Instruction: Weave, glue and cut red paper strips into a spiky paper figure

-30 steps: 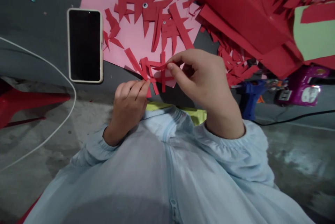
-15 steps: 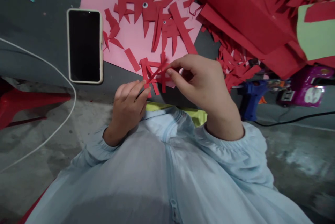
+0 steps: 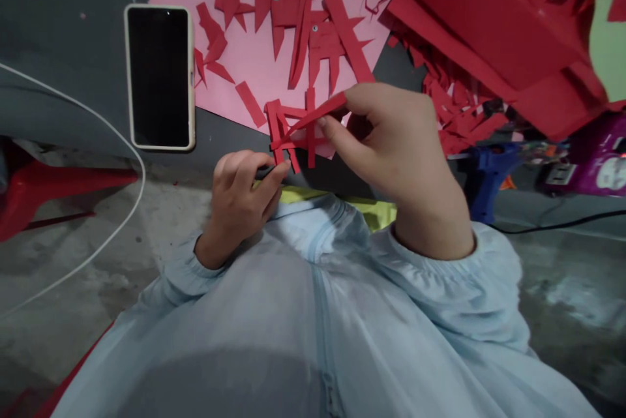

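Note:
My right hand [image 3: 386, 137] pinches a red strip [image 3: 320, 111], held slanting over a small lattice of crossed red strips [image 3: 312, 137]. The held strip's lower left end meets the lattice's left side. My left hand [image 3: 247, 193] is closed, with thumb and forefinger at the bottom end of the lattice's left upright strips. Beyond my hands, a pink sheet [image 3: 220, 92] bears red cut-out figures with spiky edges; one small figure [image 3: 327, 40] and a larger one [image 3: 288, 10] have googly eyes. A loose red piece [image 3: 250, 105] lies left of the lattice.
A phone [image 3: 159, 79] lies on the dark table at left, with a white cable [image 3: 112, 128] running past it. At right are folded red sheets [image 3: 489, 33], a heap of red scraps [image 3: 460, 111], a blue glue gun [image 3: 489, 177] and a purple device [image 3: 587, 160]. A red stool [image 3: 63, 183] stands below left.
My right hand has moved right and slightly up, and its strip now shows broader and longer. My left fingers have shifted from the strip's end to the lattice's bottom. The view has shifted slightly.

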{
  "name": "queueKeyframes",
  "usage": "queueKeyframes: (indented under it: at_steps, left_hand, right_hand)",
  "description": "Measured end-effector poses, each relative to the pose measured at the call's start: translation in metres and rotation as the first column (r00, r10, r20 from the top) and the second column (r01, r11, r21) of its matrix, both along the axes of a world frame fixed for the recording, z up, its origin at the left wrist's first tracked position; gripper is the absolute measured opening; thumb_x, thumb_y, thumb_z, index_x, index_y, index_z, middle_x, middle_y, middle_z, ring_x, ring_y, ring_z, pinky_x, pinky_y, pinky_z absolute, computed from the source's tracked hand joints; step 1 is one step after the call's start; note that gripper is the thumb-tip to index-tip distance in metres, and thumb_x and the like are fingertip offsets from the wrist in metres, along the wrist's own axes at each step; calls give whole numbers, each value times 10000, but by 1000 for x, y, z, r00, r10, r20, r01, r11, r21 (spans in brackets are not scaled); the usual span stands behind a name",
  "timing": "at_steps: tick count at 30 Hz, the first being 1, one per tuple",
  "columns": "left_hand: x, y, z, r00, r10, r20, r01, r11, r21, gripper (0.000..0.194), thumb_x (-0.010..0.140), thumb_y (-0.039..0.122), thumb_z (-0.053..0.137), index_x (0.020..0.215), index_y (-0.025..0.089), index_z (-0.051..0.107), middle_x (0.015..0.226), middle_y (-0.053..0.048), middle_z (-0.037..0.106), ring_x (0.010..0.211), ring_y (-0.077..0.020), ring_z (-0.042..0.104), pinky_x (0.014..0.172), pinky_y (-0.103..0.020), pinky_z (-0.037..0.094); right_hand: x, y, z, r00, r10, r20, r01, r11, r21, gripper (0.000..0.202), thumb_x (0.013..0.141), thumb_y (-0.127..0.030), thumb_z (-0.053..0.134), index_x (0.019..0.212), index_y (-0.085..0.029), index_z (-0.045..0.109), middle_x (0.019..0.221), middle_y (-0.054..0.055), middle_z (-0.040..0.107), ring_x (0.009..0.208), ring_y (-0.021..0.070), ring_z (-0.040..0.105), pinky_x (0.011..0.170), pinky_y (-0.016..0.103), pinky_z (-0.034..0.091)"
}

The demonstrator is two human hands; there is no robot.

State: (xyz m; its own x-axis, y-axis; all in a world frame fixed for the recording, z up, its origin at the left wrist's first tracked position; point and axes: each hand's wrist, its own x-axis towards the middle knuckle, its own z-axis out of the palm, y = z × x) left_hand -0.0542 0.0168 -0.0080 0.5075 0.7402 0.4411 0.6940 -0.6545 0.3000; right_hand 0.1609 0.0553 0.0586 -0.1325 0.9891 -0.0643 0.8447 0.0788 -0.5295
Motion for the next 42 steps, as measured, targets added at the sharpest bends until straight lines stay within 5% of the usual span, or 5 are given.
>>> queueKeyframes:
  at_steps: [16, 24, 29, 42]
  left_hand:
    - [-2, 6, 2, 999, 27, 43, -23, 995, -98, 308, 930, 185, 478, 1190, 246, 633, 1054, -55, 712, 1021, -234, 610, 916, -408, 472]
    - [3, -2, 7, 984, 37, 173, 7, 968, -249, 348, 920, 115, 419, 1140, 216, 668, 1042, -43, 767, 1009, -192, 670, 928, -359, 517]
    - [5, -6, 10, 961, -28, 274, 94, 969, -230, 389, 926, 88, 416, 1183, 233, 671, 1126, -40, 769, 1063, -176, 682, 995, -360, 525]
    - [5, -7, 9, 969, 16, 245, 46, 968, -246, 382, 960, 120, 396, 1154, 250, 697, 1102, -24, 781, 1057, -159, 691, 998, -345, 527]
  right_hand:
    - [-1, 11, 16, 998, -13, -56, 14, 1000, 15, 249, 965, -440, 560, 883, -247, 694, 877, 78, 740, 912, 286, 697, 737, 377, 498]
    - [5, 11, 9, 996, -36, -77, 40, 998, 49, 347, 962, -537, 540, 872, -245, 705, 848, 76, 744, 867, 265, 702, 731, 378, 511]
    - [8, 12, 2, 997, -22, -78, 27, 997, 67, 377, 970, -561, 513, 896, -247, 706, 824, 68, 735, 845, 258, 703, 716, 368, 511]
    - [8, 16, 1, 996, -34, -87, 40, 997, 69, 261, 958, -440, 598, 833, -228, 685, 812, 76, 742, 759, 224, 682, 724, 365, 492]
